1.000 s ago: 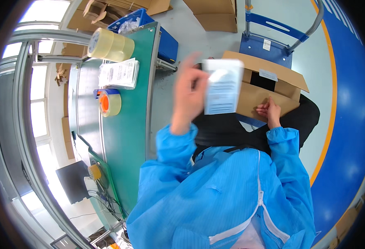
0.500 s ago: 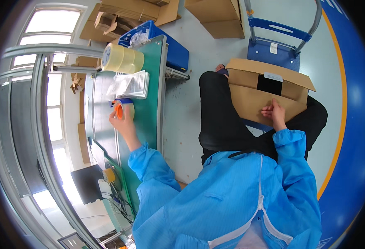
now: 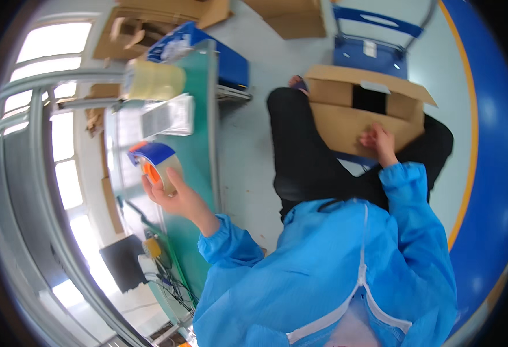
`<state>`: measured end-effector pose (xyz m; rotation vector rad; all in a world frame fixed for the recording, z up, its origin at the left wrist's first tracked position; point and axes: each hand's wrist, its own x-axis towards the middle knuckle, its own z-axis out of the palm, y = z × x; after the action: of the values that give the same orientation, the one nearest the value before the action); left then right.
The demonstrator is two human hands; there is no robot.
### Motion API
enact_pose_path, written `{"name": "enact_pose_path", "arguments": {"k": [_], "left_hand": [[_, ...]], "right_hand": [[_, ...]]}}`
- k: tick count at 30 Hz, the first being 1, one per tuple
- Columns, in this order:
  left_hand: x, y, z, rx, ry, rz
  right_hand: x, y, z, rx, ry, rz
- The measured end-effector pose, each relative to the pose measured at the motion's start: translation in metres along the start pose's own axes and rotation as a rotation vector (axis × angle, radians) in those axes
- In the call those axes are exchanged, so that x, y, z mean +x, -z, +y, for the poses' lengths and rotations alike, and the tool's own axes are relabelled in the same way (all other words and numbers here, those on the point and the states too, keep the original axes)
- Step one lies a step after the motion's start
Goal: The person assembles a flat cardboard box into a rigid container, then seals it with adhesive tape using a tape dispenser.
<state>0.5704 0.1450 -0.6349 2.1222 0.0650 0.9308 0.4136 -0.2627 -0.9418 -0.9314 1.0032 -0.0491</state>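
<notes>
My left hand (image 3: 176, 199) is closed around a tape dispenser (image 3: 160, 159) with a blue and orange body and a roll of clear tape, held over the green-topped bench. In front of me a brown cardboard box (image 3: 346, 124) stands between my legs, its far flap raised. A black item (image 3: 369, 99) shows inside it, with a white label (image 3: 375, 87) by the far edge. My right hand (image 3: 378, 141) rests against the box's near flap, fingers curled in. Whether anything is between those fingers cannot be made out.
Stacked rolls of clear tape (image 3: 154, 80) and plastic-wrapped papers (image 3: 170, 117) lie on the green bench (image 3: 199, 115). Beyond it is a blue bin (image 3: 231, 63). A blue hand cart (image 3: 369, 55) is under and behind the box. A dark monitor (image 3: 122, 263) and cables sit at left.
My left hand has lifted the tape dispenser off the bench and brought it nearer to me. The right hand's fingers have curled in more. The whole view has shifted slightly.
</notes>
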Motion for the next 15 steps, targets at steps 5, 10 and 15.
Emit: {"name": "enact_pose_path", "arguments": {"k": [5,10,15], "left_hand": [[-0.134,-0.093,0.071,-0.348,-0.369,-0.595],[-0.241,-0.155,0.058,-0.633,-0.309,-1.028],[-0.224,-0.168,0.074,-0.698,-0.224,-1.227]], "right_hand": [[-0.017,-0.014,-0.014,0.284,-0.086,-0.537],[-0.075,-0.013,-0.045,0.661,-0.144,-0.608],[-0.090,0.021,-0.038,0.765,-0.090,-0.660]]}}
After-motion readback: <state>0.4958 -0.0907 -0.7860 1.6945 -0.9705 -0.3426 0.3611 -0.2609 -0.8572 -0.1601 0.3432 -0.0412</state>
